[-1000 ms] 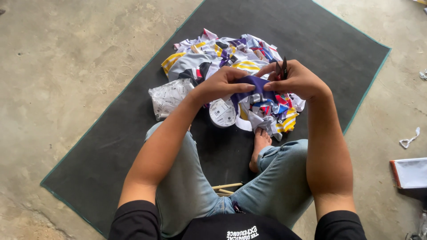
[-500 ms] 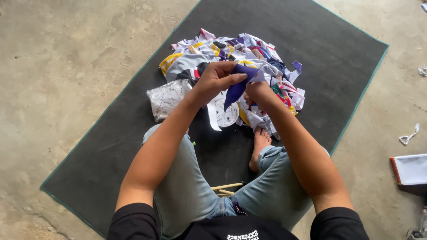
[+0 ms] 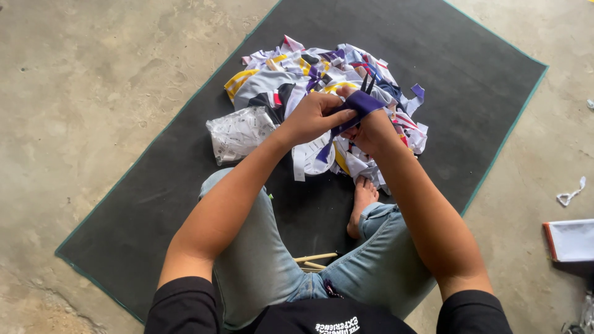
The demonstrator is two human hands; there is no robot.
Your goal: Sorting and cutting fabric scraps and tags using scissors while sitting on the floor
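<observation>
I sit cross-legged on a dark mat [image 3: 470,55]. Both hands meet over a pile of cloth scraps [image 3: 291,74] in white, yellow, purple and red. My left hand [image 3: 312,117] pinches a purple cloth strip [image 3: 365,102] from the left. My right hand [image 3: 374,136] grips the same strip from below, and the strip drapes over its fingers. Two thin dark points [image 3: 369,82] stick up just behind the right hand; they look like scissor blades, but I cannot tell for sure.
A crumpled clear plastic bag [image 3: 238,133] lies left of the pile. Thin wooden sticks [image 3: 315,258] lie between my legs. On the concrete floor at the right are a white scrap [image 3: 570,193] and a white flat object with an orange edge [image 3: 569,240].
The purple strip rose from low in the pile. My hands closed together and shifted slightly left, and the strip now drapes over my right fingers.
</observation>
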